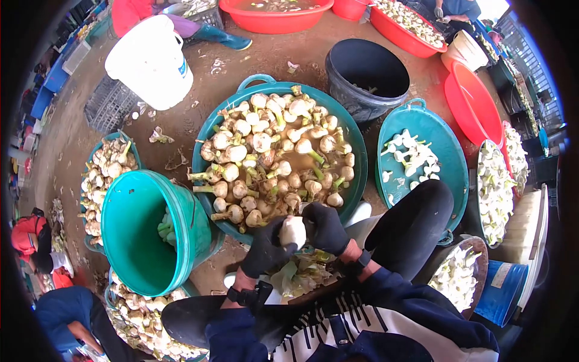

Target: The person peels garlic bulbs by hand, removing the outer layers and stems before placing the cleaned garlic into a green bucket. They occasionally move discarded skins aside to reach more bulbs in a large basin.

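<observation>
Both my hands wear black gloves and meet over the near rim of a large teal tub [360,181] full of bulbs in brownish water. My left hand [265,246] is closed round a pale bulb [292,232]. My right hand [327,229] touches the same bulb from the right, its fingers bent; whether it holds a tool is hidden. Below them lie leafy peelings [301,276] between my legs. A teal basin [446,151] with white peeled bulbs [410,155] stands to the right.
A green bucket [142,232] stands left, a black bucket [368,78] beyond the tub, a white bucket [151,63] at upper left. Red basins [476,99] and containers of bulbs line the right. Other people sit at upper left, upper right and lower left.
</observation>
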A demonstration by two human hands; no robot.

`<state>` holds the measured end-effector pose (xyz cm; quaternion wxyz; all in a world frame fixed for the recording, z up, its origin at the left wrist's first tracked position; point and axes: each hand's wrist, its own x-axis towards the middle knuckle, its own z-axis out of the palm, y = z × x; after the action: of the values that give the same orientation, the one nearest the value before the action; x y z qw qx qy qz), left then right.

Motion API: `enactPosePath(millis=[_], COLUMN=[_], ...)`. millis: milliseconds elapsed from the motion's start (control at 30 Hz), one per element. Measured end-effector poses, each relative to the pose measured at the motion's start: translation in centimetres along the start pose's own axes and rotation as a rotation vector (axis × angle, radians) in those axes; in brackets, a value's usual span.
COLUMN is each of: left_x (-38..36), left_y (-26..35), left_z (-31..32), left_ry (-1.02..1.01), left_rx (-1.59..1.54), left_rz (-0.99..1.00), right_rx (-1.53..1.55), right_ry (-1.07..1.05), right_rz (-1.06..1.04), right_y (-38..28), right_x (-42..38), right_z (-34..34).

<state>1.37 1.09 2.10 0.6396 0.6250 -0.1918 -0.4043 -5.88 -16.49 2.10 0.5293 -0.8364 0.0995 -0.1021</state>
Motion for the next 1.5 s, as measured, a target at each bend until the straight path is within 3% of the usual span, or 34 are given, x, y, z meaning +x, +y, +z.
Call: enactPosePath(millis=[100,200,300,467,533,633,700,800,833,933,967,1000,1067,1100,1167,1200,1267,1300,1433,1500], left_x=[-0.2,0.0,0.1,0.3,0.2,-0.2,-0.2,-0.3,-0.4,-1.0,-1.2,-1.4,-1.8,-2.6,-3.3,-4.0,-4.4,-4.4,-2.8,-2.1], left_y=[1.0,1.0,-0.1,-0.9,-1.0,-1.2,-0.6,-0.8,-0.9,-0.4,-0.5,-1.5,2.1,2.1,6.9,7.0,8.1,7.9,4.3,3.8], left_z=[0.5,0.3,0.7,1.1,1.2,1.9,2.4,2.3,2.1,1.1,0.2,-1.1,-2.9,-4.8,-6.3,-8.3,-8.5,-8.3,-6.1,-3.7], left_ry=[-0.018,-0.039,-0.045,0.056,0.094,0.218,0.236,0.2,0.175,0.057,0.108,0.209,0.115,0.171,0.339,0.151,0.082,0.098,0.118,0.347], left_rx=[-0.011,-0.054,-0.063,0.346,0.374,-0.012,-0.071,-0.362,-0.492,-0.723,-0.721,-0.757,-1.19,-1.309,-1.279,-1.441,-1.5,-1.414,-1.12,-0.823], left_rz=[0.07,0.035,-0.065,-0.141,-0.122,-0.003,0.06,0.093,0.094,0.083,0.124,0.119,0.305,0.443,0.601,0.645,0.669,0.613,0.312,0.02], right_rx=[0.133,0.532,0.382,0.206,0.403,0.628,0.81,0.795,0.779,0.443,0.405,0.373,0.309,0.245,0.139,0.082,-0.073,-0.152,-0.362,-0.54], right_ry=[-0.082,-0.052,-0.125,-0.127,-0.01,0.173,0.279,0.456,0.507,0.512,0.504,0.435,0.298,0.144,-0.265,-0.466,-0.466,-0.467,-0.11,-0.009], right_rz=[0.144,0.328,0.292,0.2,0.432,0.634,0.715,0.739,0.786,0.654,0.623,0.566,0.456,0.404,0.042,-0.142,-0.125,-0.117,0.166,0.262], right_y=[0.6,0.3,-0.1,1.5,1.4,3.5,4.9,7.4,8.1,9.5,9.7,8.8,6.6,5.1,3.6,3.3,3.0,3.1,6.3,8.9], right_x=[0.1,0.4,0.3,-0.4,-0.2,-0.1,-0.2,0.0,0.0,-0.3,-0.6,-0.7,-1.2,-1.3,-1.6,-1.6,-1.1,-0.6,5.1,8.3], right_z=[0.0,-0.7,-1.0,0.2,0.2,1.4,2.1,3.0,2.8,1.3,0.7,0.3,-0.6,-1.1,-1.3,-1.3,-1.2,-1.2,-1.8,-1.3])
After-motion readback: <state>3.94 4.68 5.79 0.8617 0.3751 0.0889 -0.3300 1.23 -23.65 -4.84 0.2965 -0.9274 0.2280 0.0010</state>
